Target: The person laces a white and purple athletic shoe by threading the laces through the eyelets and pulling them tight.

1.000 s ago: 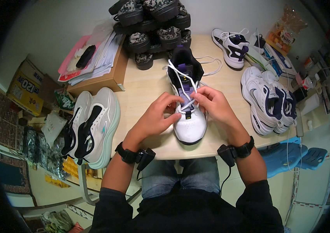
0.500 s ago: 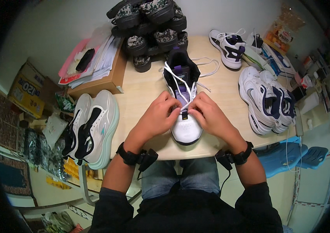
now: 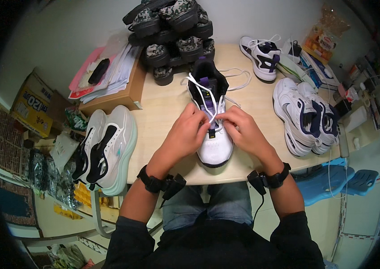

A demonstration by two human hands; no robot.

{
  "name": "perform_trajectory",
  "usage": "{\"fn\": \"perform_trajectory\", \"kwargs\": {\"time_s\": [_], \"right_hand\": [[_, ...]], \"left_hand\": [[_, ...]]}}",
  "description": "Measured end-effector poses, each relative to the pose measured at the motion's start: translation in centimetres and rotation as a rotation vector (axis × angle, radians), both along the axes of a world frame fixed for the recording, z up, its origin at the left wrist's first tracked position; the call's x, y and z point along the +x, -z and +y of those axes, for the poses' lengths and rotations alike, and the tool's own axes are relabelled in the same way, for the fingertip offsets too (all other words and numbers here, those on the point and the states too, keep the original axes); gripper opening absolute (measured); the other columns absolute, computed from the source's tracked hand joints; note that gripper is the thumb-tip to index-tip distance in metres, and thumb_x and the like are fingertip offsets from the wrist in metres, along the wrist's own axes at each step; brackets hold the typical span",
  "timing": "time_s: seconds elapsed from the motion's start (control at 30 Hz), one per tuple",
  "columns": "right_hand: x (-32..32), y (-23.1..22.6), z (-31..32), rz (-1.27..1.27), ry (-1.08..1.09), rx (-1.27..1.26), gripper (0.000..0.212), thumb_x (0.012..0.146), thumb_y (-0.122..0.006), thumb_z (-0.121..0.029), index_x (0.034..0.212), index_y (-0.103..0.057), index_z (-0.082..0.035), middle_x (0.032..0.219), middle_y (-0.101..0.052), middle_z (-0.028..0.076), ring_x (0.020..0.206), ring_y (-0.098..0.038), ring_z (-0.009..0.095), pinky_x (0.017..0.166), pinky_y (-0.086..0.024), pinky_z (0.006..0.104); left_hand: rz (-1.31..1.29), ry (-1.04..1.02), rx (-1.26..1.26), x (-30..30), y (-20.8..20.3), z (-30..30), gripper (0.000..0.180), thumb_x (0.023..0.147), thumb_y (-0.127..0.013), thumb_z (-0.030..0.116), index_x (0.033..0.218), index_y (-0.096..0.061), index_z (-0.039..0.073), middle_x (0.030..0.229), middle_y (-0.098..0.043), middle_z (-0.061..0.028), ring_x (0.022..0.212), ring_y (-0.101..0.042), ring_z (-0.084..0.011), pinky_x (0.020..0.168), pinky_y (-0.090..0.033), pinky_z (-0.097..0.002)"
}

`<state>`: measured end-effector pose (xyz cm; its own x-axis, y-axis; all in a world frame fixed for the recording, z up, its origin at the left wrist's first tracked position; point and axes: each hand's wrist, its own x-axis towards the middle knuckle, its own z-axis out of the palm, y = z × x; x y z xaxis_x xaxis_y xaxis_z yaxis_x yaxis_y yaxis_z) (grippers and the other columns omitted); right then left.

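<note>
A white sneaker (image 3: 215, 150) with a black collar lining and a purple tongue stands in front of me, its toe toward me. White shoelace (image 3: 212, 102) crosses over the tongue, and its loose ends trail past the collar. My left hand (image 3: 189, 130) is closed in a pinch on the lace, at the left side of the lower eyelets. From the other side, my right hand (image 3: 242, 128) has its thumb and forefinger together on the lace near the same spot. The fingertips partly hide the lower eyelets. Each wrist wears a black strap with a small device.
The sneaker rests on a light wooden table (image 3: 163, 112). Grey running shoes (image 3: 116, 150) stand at the left, beside a cardboard box (image 3: 131, 92) with papers. Camouflage shoes (image 3: 178, 45) are piled behind. White sneakers (image 3: 295, 114) sit at the right, and another white-and-black sneaker (image 3: 265, 58) farther back.
My right fingers have shifted slightly up along the lace. The crossing lace strands have moved, and one now bows out left of the collar. The sneaker has hardly moved.
</note>
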<state>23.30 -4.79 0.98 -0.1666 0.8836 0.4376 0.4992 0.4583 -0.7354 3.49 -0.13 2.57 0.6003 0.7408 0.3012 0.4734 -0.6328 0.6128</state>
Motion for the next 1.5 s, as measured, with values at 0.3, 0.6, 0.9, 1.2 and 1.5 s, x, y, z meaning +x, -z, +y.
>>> {"fn": "perform_trajectory", "kwargs": {"time_s": [0.3, 0.6, 0.9, 1.2, 1.5], "right_hand": [[-0.9, -0.1, 0.7, -0.127, 0.068, 0.056, 0.014, 0.086, -0.057, -0.008, 0.095, -0.065, 0.001, 0.089, -0.056, 0.017, 0.082, -0.059, 0.032, 0.075, -0.048, 0.0381], [-2.4, -0.2, 1.2, 0.108, 0.130, -0.155, 0.023, 0.083, -0.068, -0.013, 0.100, -0.064, 0.001, 0.080, -0.063, 0.015, 0.067, -0.061, 0.028, 0.062, -0.048, 0.0361], [-2.9, -0.9, -0.3, 0.089, 0.149, -0.098, 0.031, 0.085, -0.063, -0.005, 0.112, -0.049, 0.000, 0.082, -0.065, 0.017, 0.067, -0.064, 0.028, 0.063, -0.050, 0.0341], [-3.2, -1.6, 1.5, 0.443, 0.042, -0.291, 0.034, 0.089, -0.061, -0.004, 0.120, -0.049, -0.001, 0.086, -0.065, 0.005, 0.067, -0.059, 0.008, 0.059, -0.046, 0.0235], [-2.4, -6.9, -0.4, 1.155, -0.421, -0.292, 0.043, 0.089, -0.058, -0.002, 0.130, -0.042, 0.001, 0.099, -0.061, 0.010, 0.069, -0.053, 0.008, 0.063, -0.043, 0.0192]], "left_hand": [[-0.121, 0.081, 0.155, -0.2, 1.2, 0.6, 0.012, 0.087, -0.059, 0.003, 0.097, -0.054, -0.002, 0.090, -0.054, -0.0153, 0.088, -0.054, -0.0312, 0.078, -0.045, -0.0363], [-0.363, 0.082, -0.088, -0.8, 0.9, 0.0, 0.015, 0.082, -0.057, -0.005, 0.097, -0.056, -0.001, 0.102, -0.059, -0.0147, 0.090, -0.060, -0.0282, 0.076, -0.049, -0.0347], [-0.192, 0.116, 0.125, -2.3, 1.1, -0.9, 0.023, 0.081, -0.062, -0.003, 0.103, -0.065, 0.002, 0.120, -0.054, -0.0142, 0.100, -0.060, -0.0263, 0.081, -0.051, -0.0328], [-0.184, 0.056, 0.242, -1.4, 0.6, -0.8, 0.032, 0.080, -0.065, 0.003, 0.111, -0.058, 0.001, 0.115, -0.056, -0.0151, 0.105, -0.053, -0.0325, 0.090, -0.045, -0.0392], [-0.319, 0.075, 0.087, 0.3, -0.7, -2.2, 0.026, 0.083, -0.065, 0.011, 0.107, -0.059, 0.005, 0.098, -0.060, -0.0095, 0.098, -0.054, -0.0275, 0.094, -0.035, -0.0378]]}}
